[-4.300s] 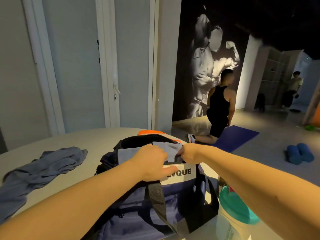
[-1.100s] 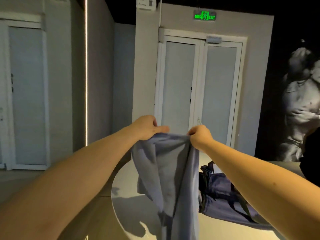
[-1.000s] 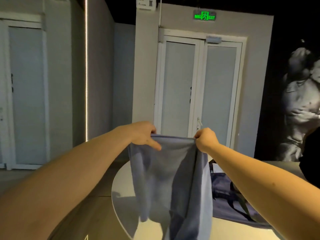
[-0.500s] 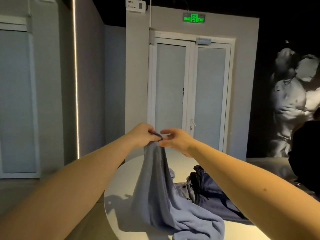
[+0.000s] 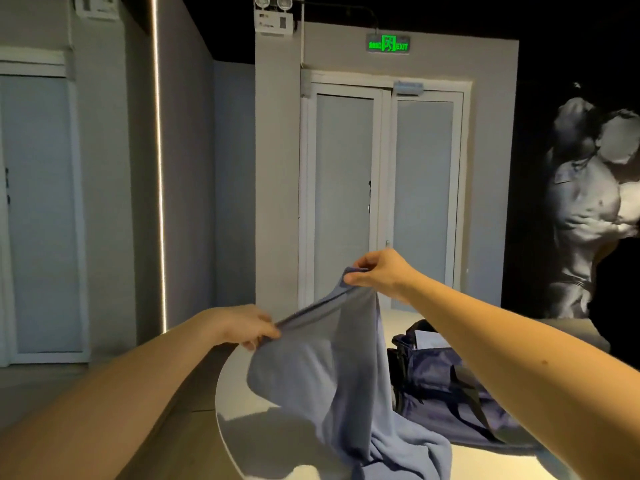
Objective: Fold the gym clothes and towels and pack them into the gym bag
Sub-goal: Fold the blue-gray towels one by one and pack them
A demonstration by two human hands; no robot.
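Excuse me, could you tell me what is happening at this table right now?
A person holds a blue towel up over a round table. The left hand pinches its edge lower down, the right hand pinches it higher, and its bottom end lies bunched on the table. A navy gym bag sits just right of it.

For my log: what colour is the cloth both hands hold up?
The cloth is plain grey-blue, unpatterned; the head view shows it.
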